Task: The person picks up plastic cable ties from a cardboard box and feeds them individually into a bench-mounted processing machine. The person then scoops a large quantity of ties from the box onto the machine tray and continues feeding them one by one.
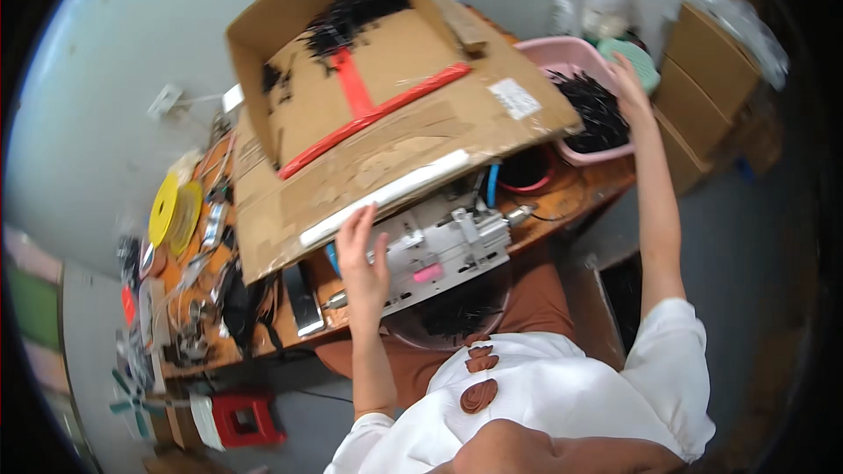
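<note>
My left hand (362, 259) is raised at the front of a grey metal machine (448, 250), fingers apart and holding nothing. Its fingertips are by a white strip (386, 197) along the near edge of a cardboard sheet (255, 237). Off to the right, my right hand (629, 92) reaches to the rim of a pink basin (551, 51) with many thin black pieces (593, 114) in it. The fingers there look stretched out, slightly blurred; whether they touch the rim is unclear. A light green lid-like thing (645, 68) lies just behind them.
An open cardboard box (255, 44) with red tape and more black pieces rests above the machine. Tools, a yellow spool (163, 211) and a phone (304, 303) crowd the wooden table's left side. Brown cartons (709, 53) are stacked at right; a red stool (248, 420) stands lower left.
</note>
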Demonstrator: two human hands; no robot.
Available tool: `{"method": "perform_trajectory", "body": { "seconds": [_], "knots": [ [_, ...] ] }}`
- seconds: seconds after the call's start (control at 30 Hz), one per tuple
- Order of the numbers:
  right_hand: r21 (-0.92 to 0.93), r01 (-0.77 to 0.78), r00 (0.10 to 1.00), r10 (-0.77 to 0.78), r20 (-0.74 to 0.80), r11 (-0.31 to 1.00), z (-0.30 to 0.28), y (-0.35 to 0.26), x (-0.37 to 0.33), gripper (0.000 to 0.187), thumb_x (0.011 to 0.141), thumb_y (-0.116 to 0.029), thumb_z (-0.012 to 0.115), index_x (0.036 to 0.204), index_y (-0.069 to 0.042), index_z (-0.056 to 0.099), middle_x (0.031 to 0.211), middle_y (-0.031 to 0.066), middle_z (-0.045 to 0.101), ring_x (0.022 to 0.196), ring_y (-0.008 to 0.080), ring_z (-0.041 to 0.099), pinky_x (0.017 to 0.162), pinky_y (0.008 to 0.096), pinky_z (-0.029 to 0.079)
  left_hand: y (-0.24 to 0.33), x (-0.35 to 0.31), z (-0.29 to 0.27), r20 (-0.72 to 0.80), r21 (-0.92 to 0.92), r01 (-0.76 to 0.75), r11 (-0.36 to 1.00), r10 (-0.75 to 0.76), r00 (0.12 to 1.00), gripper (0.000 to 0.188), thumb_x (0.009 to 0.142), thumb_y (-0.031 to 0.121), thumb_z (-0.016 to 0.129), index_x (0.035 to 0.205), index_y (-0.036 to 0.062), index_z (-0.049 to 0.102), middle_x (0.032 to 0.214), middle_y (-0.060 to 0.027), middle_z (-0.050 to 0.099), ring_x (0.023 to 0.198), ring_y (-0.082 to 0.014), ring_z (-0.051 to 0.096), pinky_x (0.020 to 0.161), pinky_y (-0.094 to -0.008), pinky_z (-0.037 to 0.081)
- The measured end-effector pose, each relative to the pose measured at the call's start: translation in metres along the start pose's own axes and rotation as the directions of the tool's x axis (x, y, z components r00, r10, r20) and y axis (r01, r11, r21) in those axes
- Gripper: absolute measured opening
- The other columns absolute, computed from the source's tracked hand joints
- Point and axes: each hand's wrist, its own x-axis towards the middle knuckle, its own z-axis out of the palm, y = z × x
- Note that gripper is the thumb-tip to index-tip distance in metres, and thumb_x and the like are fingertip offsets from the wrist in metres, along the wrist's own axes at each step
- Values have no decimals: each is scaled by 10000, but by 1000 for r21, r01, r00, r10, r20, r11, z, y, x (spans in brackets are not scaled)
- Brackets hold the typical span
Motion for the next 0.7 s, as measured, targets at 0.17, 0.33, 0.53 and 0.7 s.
{"method": "perform_trajectory", "body": {
  "seconds": [0.17, 0.33, 0.53, 0.7],
  "knots": [
    [-150, 194, 980, -200, -24, 970, -21, 24, -44, 422, 977, -227, 476, 1361, -54, 451, 1368, 130, 468, 1225, 207, 467, 1009, 303, 365, -6, -42, -21, -95, -140, 180, 974, -194, 976, 360, 861, -24, 586, 1216, 37, 590, 1183, -124, 571, 1039, -228, 573, 854, -310, 472],
    [-363, 435, 884, -467, 0, 824, 2, 55, -111, 288, 964, -149, 513, 1215, -22, 576, 1195, 110, 610, 1075, 189, 584, 901, 290, 457, -59, -109, -50, -586, -154, 427, 891, -431, 687, 197, 968, 92, 513, 1106, -2, 616, 991, -47, 613, 836, -120, 558, 739, -246, 450],
    [-404, 488, 864, -494, 98, 774, 22, 43, -207, 238, 963, -136, 519, 1155, -23, 606, 1083, 67, 644, 940, 159, 596, 845, 284, 457, -87, -222, -78, 318, 33, 895, 446, -853, 413, 310, 967, 239, 525, 828, -15, 638, 653, -24, 581, 598, -101, 517, 571, -253, 428],
    [-491, 394, 907, -416, 69, 777, -2, 78, -254, 219, 968, -137, 511, 1106, -13, 628, 1028, 72, 665, 946, 152, 608, 851, 278, 451, -163, -344, -62, 159, -61, 984, 169, -971, 177, 343, 973, 267, 518, 789, -6, 616, 642, -7, 564, 539, -88, 486, 489, -245, 397]
  ]
}}
